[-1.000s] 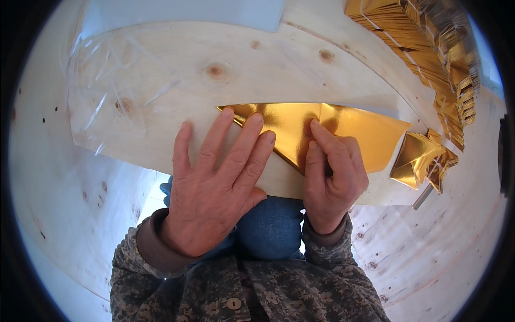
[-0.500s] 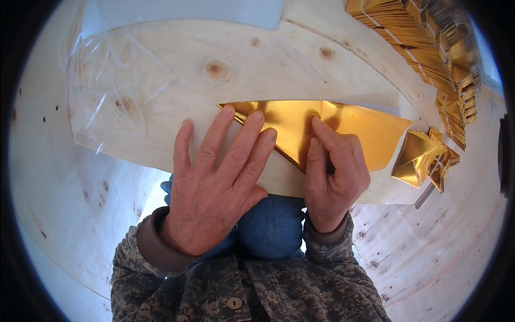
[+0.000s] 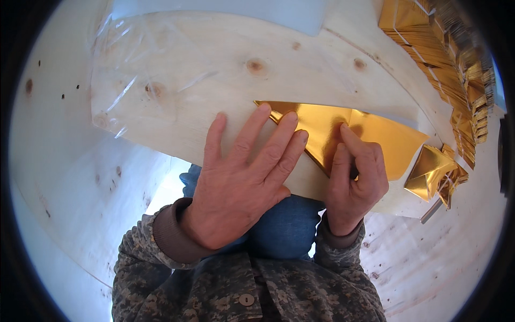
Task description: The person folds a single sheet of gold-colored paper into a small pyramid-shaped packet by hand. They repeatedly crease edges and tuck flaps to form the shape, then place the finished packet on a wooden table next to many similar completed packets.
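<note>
Pale wooden board (image 3: pixel 225 80) with knots, laid across the lap; blue trousers (image 3: pixel 284 228) visible below its near edge. Gold foil sheet (image 3: pixel 354 134), folded to a triangle, lying flat on the board's right half. Left hand (image 3: pixel 241 182) spread wide, palm down, fingertips pinning the sheet's left corner. Right hand (image 3: pixel 354 180) half curled, forefinger pressing the foil near the fold, gripping nothing. Clear plastic wrap (image 3: pixel 123 75) on the board's left end. Folded gold pieces (image 3: pixel 434 172) just right of the sheet; stacked gold sheets (image 3: pixel 445 70) at upper right. Light plywood floor (image 3: pixel 70 177) all around.
</note>
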